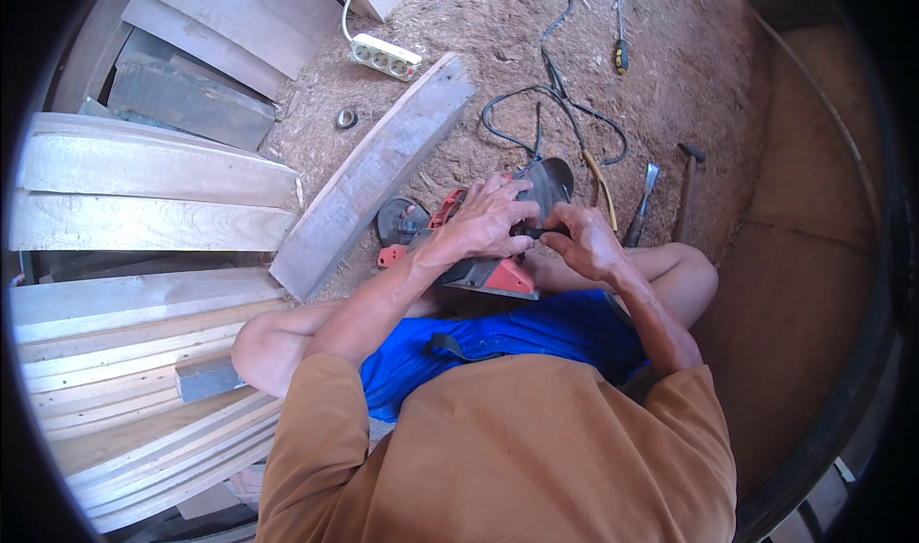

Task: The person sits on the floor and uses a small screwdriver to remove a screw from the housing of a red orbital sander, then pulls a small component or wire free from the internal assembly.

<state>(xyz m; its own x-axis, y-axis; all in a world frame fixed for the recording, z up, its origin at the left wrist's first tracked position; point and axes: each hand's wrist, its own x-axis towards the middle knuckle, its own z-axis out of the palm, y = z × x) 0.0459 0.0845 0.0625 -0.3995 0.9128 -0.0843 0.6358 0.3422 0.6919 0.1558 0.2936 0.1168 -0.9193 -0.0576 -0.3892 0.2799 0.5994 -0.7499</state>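
A red and black power tool (507, 277) with a flat metal plate lies in front of my crossed legs. My left hand (493, 220) rests over it, fingers bent around its upper part. My right hand (586, 242) is closed, thumb and fingers pinching a thin dark piece (542, 231) that reaches toward the left fingertips; its kind is unclear. Beyond the hands rises a dark rounded part (550, 181) of the tool. To the left of the tool is a dark round part (400, 220), partly covered by my left forearm.
A thick wooden beam (373, 175) lies at the left, near stacked boards (153, 222). Farther off are a power strip (386, 57), a tape roll (347, 117), a looping black cable (555, 88) and a screwdriver (621, 55). A chisel (642, 203) and a hammer (687, 189) lie to the right, before a curved brown panel (804, 256).
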